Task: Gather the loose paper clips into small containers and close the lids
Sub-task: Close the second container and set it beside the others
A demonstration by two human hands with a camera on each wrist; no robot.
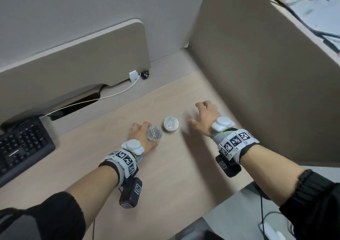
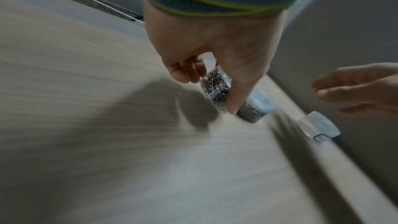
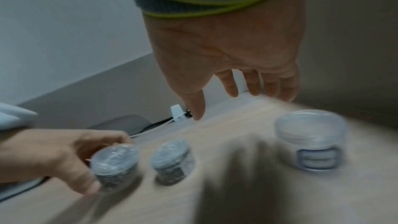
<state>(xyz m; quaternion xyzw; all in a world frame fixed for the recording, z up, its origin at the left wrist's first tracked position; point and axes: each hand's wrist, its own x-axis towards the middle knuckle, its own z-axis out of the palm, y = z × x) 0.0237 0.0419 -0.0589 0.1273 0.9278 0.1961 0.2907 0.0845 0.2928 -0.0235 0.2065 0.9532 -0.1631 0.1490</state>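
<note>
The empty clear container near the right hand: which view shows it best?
Right wrist view: the empty clear container stands in full sight under the right hand. Left wrist view shows only a blurred edge-on glimpse; in the head view the hand hides it.

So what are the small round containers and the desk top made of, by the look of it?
The containers look like clear, glossy plastic: the metal clips inside show through the walls. The desk top looks like matte laminate with a pale wood-grain print; it could be real wood, which the pictures cannot settle.
</note>
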